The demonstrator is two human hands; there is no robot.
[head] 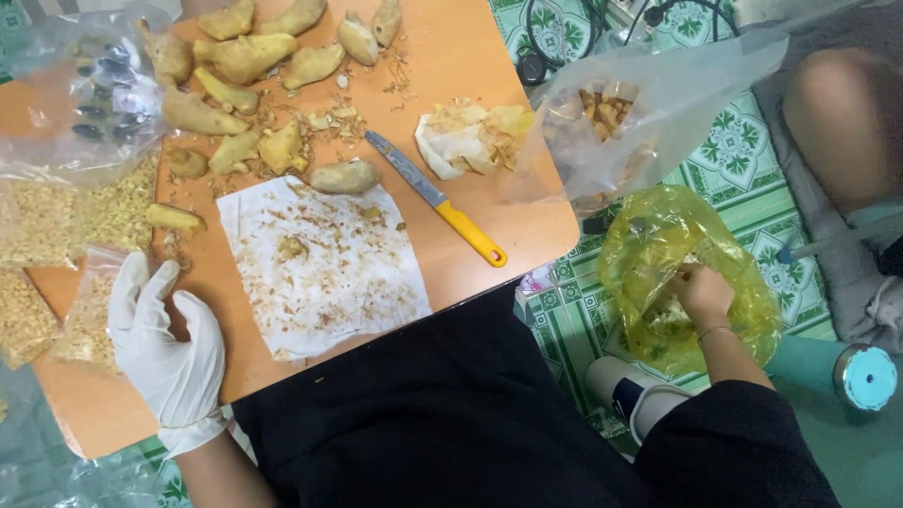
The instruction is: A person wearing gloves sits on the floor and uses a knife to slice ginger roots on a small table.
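My left hand (pixel 165 348), in a white glove, rests flat and empty near the front left edge of the orange wooden table (pixel 489 160), fingers apart, next to a clear bag of yellow bits (pixel 85 315). My bare right hand (pixel 701 292) reaches down into a yellow plastic bag (pixel 658 245) on the floor to the right; its fingers are buried in the contents and hidden. A white paper sheet (pixel 324 268) covered in brown peel scraps lies mid-table. A knife (pixel 437 198) with a yellow handle lies beside it. Peeled ginger pieces (pixel 245 56) are piled at the back.
A clear plastic bag (pixel 640 113) with brown scraps stands at the table's right edge. A crumpled tissue (pixel 466 141) lies near the knife. Clear bags (pixel 66 103) crowd the left side. Another person's knee (pixel 837 122) shows at the upper right. A teal cylinder (pixel 851 372) lies on the green patterned floor.
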